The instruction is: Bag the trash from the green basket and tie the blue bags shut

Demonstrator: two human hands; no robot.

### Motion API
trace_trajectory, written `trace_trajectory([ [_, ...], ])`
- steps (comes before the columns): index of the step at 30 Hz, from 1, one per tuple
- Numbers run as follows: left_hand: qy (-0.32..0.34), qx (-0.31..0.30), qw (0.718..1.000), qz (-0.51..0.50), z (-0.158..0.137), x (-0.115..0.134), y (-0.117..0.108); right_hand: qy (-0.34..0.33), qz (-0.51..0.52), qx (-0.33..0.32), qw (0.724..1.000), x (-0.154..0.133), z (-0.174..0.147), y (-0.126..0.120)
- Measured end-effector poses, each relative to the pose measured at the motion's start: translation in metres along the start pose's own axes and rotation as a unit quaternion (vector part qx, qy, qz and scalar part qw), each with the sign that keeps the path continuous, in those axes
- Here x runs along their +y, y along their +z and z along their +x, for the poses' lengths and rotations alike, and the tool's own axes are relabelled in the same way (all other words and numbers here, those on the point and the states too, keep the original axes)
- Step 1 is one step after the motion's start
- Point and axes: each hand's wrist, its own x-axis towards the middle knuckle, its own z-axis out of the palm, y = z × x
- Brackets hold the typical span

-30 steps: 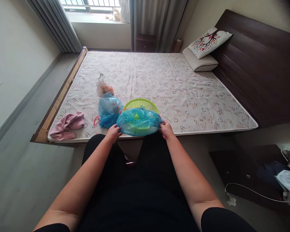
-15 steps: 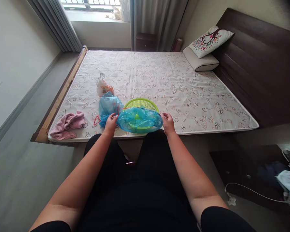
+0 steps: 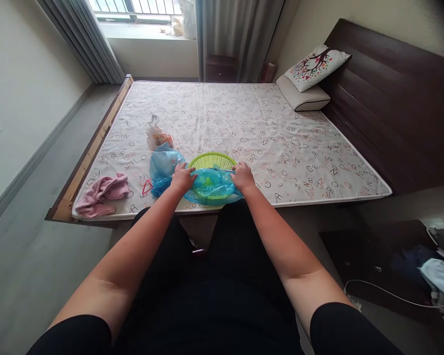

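Note:
A translucent blue plastic bag (image 3: pixel 215 188) lies over the near part of a yellow-green mesh basket (image 3: pixel 211 159) at the mattress's front edge. Curled over the bag's left side are the fingers of my left hand (image 3: pixel 183 178). My right hand (image 3: pixel 243 178) grips the opposite side, its fingertips bent onto the film. Beside my left hand rests a second blue plastic bag (image 3: pixel 164 161), crumpled at its lower end, with a red drawstring (image 3: pixel 147 187) near it. Part of the basket shows through the film.
Behind the blue bags sits a clear bag with orange contents (image 3: pixel 159 138). A pink cloth (image 3: pixel 102 195) lies at the mattress's left corner. The patterned mattress (image 3: pixel 244 118) reaches back to a pillow (image 3: pixel 316 67) by the dark headboard (image 3: pixel 388 93). A cable (image 3: pixel 385 296) hangs at the right.
Both hands have moved inward over the bag, closer together. The bag's spread sides are drawn in between them. The view has shifted slightly.

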Motion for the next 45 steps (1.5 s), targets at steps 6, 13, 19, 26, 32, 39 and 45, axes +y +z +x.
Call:
trace_trajectory([
  [6,-0.008,-0.025,0.998,0.051,-0.008,-0.005,-0.001,-0.024,-0.025,-0.028,0.999,0.003,-0.004,-0.001],
  [13,0.0,-0.012,1.0,-0.002,-0.015,-0.009,-0.002,-0.017,0.007,-0.001,1.0,0.003,-0.016,-0.003],
  [19,-0.025,0.038,0.986,-0.161,-0.022,-0.009,-0.005,0.006,0.044,0.029,0.999,0.003,-0.024,-0.006],
  [26,-0.055,0.072,0.982,-0.168,-0.026,-0.014,-0.017,0.023,0.09,0.076,0.993,-0.004,-0.036,-0.009],
  [32,-0.071,0.086,0.983,-0.146,-0.03,-0.018,-0.025,0.039,0.099,0.079,0.991,-0.013,-0.045,-0.011],
  [39,-0.043,0.056,0.989,-0.131,-0.029,-0.018,-0.027,0.037,0.088,0.059,0.994,-0.021,-0.048,-0.014],
  [45,-0.091,0.032,0.981,-0.171,-0.022,-0.029,-0.025,0.018,0.098,0.0,0.995,-0.023,-0.044,-0.016],
])
